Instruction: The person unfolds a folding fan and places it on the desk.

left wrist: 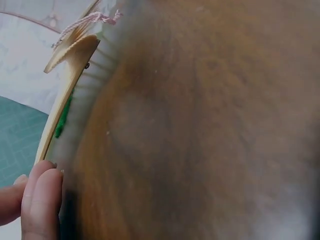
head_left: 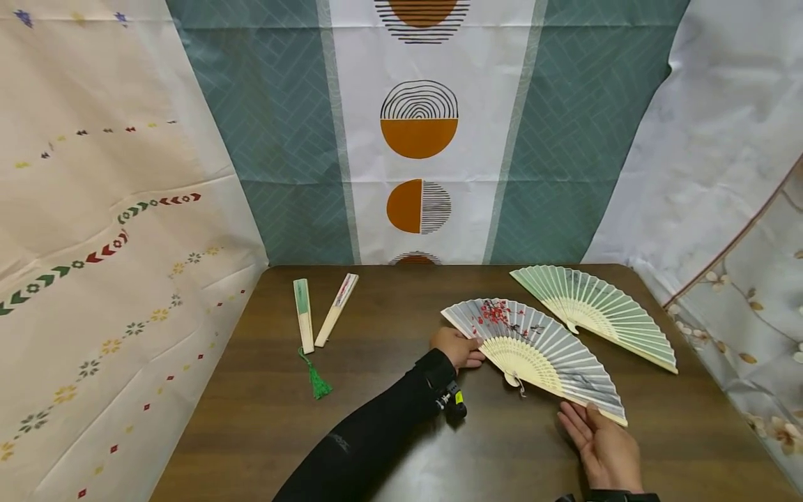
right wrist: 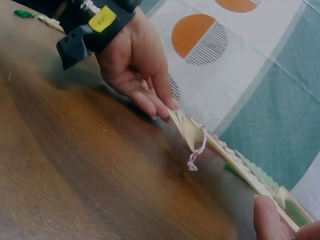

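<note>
brown wood makes the table, and everything lies on it. far off to the left of the left hand lie two shut fans. the first shut fan has a green top and a green tassel on a string. the second shut fan lies just beside it, a bit tilted, with red marks on it.

next comes the left hand, at the end of a black sleeve with a small black and yellow thing at the wrist. its fingers are bent and their tips touch the left end of the grey fan. from the right wrist view the fingertips rest on the fan's edge stick, a bit curled. i cannot tell if they really pinch it.

the grey fan lies spread wide open and flat on the table, between the two hands. it has red flowers on it and pale wooden ribs. a little pale cord hangs from its bottom point.

the right hand lies at the right end of the grey fan. its fingers are straight and loose, and their tips touch the fan's end stick. it grips nothing.

past the grey fan, farther from both hands, lies a green fan. it is spread open too, just beside the grey one.
</note>
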`<state>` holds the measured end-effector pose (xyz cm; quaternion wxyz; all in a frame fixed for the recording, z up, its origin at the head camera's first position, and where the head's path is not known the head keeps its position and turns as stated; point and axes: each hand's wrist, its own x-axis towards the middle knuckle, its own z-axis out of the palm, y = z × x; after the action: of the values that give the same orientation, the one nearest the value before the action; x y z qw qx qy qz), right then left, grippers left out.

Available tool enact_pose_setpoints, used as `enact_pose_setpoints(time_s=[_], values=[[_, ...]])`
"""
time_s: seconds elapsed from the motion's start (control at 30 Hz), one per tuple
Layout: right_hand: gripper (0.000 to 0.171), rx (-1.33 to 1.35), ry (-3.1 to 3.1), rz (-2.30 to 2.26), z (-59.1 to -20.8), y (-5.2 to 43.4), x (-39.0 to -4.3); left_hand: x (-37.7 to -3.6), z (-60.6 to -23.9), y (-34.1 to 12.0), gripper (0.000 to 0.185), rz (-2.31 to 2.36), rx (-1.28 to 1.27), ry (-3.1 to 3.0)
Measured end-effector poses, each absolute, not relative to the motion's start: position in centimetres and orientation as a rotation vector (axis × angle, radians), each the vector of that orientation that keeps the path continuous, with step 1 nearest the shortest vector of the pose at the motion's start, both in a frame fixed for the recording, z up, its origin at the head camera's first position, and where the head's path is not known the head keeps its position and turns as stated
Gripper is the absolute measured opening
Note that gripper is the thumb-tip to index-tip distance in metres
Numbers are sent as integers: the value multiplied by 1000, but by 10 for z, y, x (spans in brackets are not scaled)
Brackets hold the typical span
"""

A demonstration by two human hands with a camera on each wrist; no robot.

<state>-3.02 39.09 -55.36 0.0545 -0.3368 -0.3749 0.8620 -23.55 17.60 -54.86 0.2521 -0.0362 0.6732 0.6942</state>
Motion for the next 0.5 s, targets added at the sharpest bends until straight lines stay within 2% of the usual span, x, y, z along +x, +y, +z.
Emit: enact_pose_setpoints(time_s=[0.17, 0.37, 0.5], values=[[25, -1030, -1111, 2654, -554, 395, -30, -241, -554, 181, 8, 1877, -92, 1825], [16, -1060, -1103, 2653, -552, 396, -31, -235, -539, 176, 14, 1890, -83, 1809], [33, -1079, -1156, 2651, -550, 397, -31, -232, -533, 171, 19, 1915, -75, 1783]])
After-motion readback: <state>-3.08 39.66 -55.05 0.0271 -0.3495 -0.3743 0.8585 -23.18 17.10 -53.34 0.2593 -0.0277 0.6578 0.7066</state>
